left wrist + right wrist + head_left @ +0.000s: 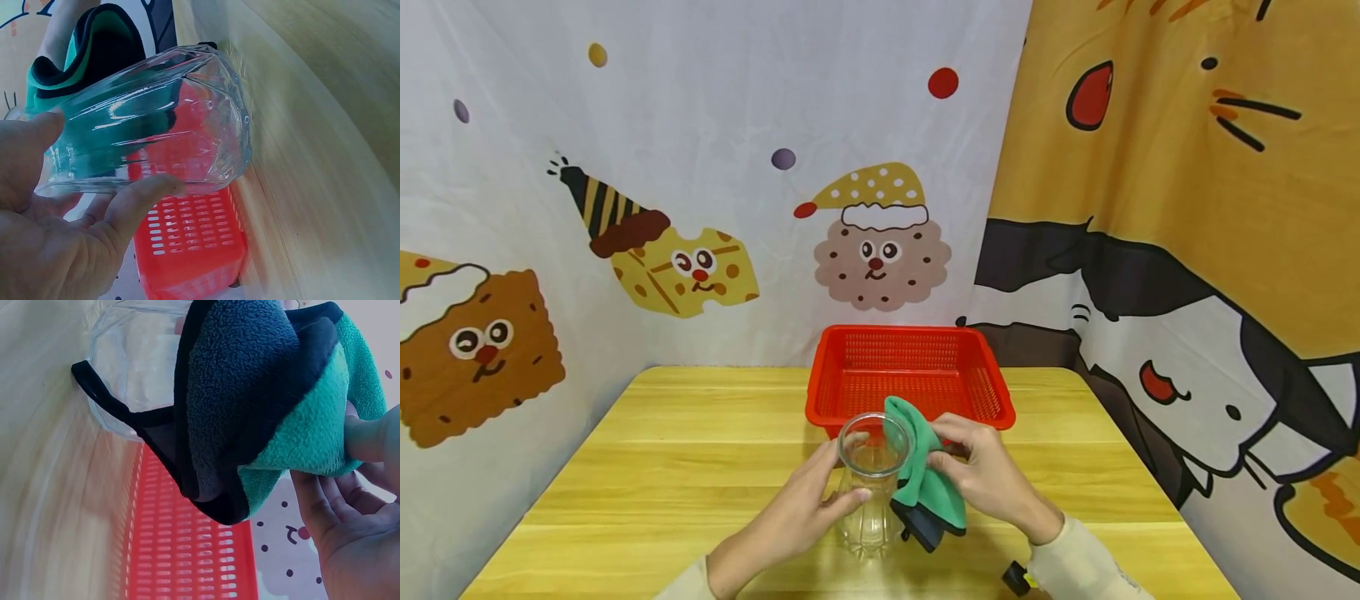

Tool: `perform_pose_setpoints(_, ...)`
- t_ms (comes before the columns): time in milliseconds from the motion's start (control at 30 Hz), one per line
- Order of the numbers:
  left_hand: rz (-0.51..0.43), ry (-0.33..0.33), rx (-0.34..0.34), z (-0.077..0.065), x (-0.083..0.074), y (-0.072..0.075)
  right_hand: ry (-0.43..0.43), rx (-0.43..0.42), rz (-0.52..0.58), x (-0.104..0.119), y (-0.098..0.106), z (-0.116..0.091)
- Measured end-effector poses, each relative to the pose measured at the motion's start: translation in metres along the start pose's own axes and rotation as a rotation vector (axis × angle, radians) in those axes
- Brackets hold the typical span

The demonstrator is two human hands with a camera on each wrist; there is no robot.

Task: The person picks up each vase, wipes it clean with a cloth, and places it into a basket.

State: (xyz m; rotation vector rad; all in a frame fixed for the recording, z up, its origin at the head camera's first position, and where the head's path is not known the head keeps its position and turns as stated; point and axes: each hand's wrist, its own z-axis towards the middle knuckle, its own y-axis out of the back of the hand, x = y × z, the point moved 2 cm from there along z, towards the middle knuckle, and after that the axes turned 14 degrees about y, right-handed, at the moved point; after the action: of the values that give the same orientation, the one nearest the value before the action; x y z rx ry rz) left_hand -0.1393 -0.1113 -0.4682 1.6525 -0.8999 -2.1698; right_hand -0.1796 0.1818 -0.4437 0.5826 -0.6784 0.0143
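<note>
A clear glass jar point(869, 533) with faceted sides stands upright near the table's front in the head view. My left hand point(812, 510) grips it from the left, thumb in front and fingers around the far side. My right hand point(983, 468) pinches a towel point(917, 471), green on one face and dark grey on the other, with a black edge. The towel bunches up beside the jar's rim on the right and hangs down along its side. In the right wrist view, a black loop point(103, 390) dangles from the towel point(306, 431).
A red perforated plastic basket point(818, 400) sits behind the jar at the back of the wood-grain table point(715, 450). A small black object point(1017, 577) with a yellow part lies by the right sleeve. Cartoon-printed curtains point(700, 100) hang behind and to the right.
</note>
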Motion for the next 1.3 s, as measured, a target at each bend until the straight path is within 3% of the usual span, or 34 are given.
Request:
perform_pose_setpoints(333, 0.005, -0.01, -0.003, 0.0, 0.0, -0.001, 0.008, -0.008, -0.055, 0.002, 0.016, -0.004)
perform_pose_setpoints(667, -0.005, -0.004, 0.002, 0.0, -0.001, 0.0, 0.102, -0.013, -0.162, 0.002, 0.031, -0.009)
perform_pose_setpoints(1033, -0.009, 0.018, 0.011, -0.001, -0.002, 0.001, 0.212, 0.055, -0.28, -0.002, 0.049, -0.014)
perform_pose_setpoints(1300, -0.017, 0.008, 0.008, -0.001, -0.001, 0.0, 0.23, 0.091, -0.371, -0.006, 0.059, -0.019)
